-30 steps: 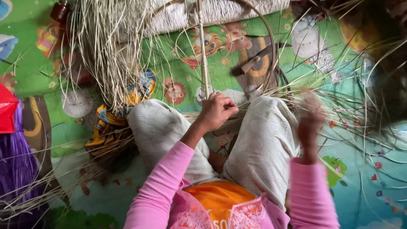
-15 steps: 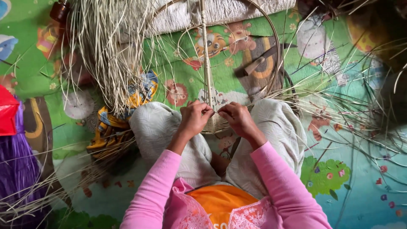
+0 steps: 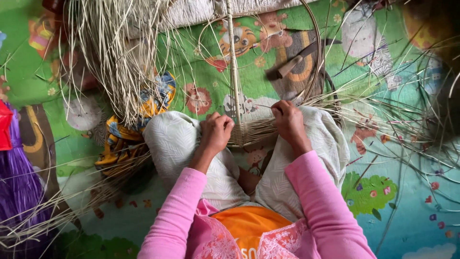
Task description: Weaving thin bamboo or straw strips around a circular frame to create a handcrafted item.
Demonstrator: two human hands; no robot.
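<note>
A partly woven cane basket frame [image 3: 249,132] rests between my knees, with a straight upright rib [image 3: 232,57] and a round hoop [image 3: 314,43] rising from it. My left hand [image 3: 215,132] is closed on the woven edge beside the rib. My right hand [image 3: 287,120] pinches thin cane strands on the right side of the weave. Loose strands [image 3: 383,110] fan out to the right. I sit on a colourful cartoon play mat [image 3: 383,201], in pink sleeves and pale trousers.
A big bundle of pale cane strips [image 3: 110,52] hangs at the upper left over a yellow-blue patterned cloth [image 3: 124,139]. A knife with a wooden handle [image 3: 292,64] lies on the mat inside the hoop. Purple fabric [image 3: 19,192] sits at the left edge.
My right hand has come in from the right, where it was raised with strands, to the basket weave. My left hand has lowered onto the woven edge.
</note>
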